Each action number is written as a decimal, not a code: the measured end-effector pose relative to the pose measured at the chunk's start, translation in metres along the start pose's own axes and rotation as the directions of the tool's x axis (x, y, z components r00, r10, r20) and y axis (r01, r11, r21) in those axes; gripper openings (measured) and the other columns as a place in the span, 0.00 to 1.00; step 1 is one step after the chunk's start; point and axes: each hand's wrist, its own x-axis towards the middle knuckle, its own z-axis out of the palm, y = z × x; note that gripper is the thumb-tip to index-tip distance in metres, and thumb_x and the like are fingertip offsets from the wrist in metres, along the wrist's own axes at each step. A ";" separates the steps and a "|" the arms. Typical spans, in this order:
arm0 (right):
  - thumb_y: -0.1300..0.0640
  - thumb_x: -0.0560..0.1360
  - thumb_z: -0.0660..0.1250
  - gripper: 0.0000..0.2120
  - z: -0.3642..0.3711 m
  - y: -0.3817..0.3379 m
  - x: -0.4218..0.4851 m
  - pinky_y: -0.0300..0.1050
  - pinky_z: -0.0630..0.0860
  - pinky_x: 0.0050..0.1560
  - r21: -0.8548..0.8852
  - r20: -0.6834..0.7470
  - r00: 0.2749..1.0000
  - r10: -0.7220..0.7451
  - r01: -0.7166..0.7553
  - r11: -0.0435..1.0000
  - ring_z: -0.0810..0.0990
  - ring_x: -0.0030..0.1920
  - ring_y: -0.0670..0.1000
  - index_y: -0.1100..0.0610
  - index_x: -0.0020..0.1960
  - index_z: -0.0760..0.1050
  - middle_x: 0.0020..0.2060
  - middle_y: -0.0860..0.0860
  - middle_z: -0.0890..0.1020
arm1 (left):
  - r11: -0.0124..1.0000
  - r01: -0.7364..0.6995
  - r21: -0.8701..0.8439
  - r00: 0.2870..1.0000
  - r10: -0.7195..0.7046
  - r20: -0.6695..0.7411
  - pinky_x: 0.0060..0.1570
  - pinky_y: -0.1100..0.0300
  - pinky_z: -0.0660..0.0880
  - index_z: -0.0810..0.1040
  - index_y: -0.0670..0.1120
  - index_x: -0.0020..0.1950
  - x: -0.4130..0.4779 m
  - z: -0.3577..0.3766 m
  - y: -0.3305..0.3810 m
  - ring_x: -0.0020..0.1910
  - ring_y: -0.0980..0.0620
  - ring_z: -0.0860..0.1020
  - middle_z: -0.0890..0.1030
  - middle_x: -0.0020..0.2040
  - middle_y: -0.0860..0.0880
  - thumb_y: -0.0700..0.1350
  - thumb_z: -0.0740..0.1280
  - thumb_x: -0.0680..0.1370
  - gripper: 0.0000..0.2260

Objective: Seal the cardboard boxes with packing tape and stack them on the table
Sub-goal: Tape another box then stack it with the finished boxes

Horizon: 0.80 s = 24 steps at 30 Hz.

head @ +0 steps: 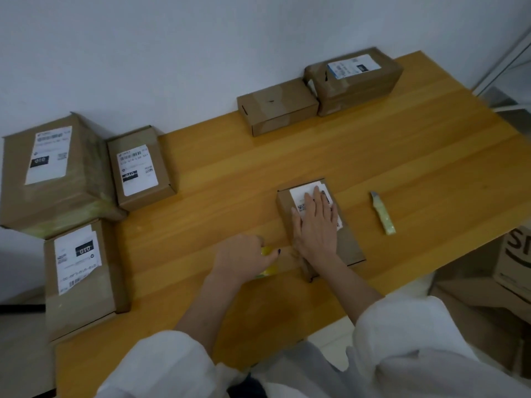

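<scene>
- The large box [54,170] sits at the rear left corner of the table [230,168]. The smaller box [140,168] is just beside it, and the near-left box [83,277] lies in front. All 3 carry white labels.
- The left hand [241,259] has its fingers curled round the yellow tape roll [268,262], on the tabletop just beside the near end of the centre box [349,245].
- The right hand [316,225] lies palm down with fingers straight and slightly spread, pressing on the centre box's label. This box lies flat near the front edge.
- The plain box [277,106] and the taller labelled box [355,79] touch at the rear, by the wall.
- The cutter [383,214] lies right of the centre box, apart from it.
</scene>
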 end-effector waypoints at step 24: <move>0.33 0.66 0.70 0.49 -0.051 0.010 0.016 0.65 0.58 0.70 0.132 0.342 0.928 0.148 -0.204 0.970 0.49 0.75 0.60 0.50 0.77 0.50 0.77 0.50 0.49 | 0.968 -0.039 -0.250 0.999 0.040 0.000 0.23 0.62 0.61 0.76 0.46 0.63 -0.003 0.001 -0.014 0.24 0.58 0.67 0.70 0.26 0.52 0.62 0.57 0.78 0.24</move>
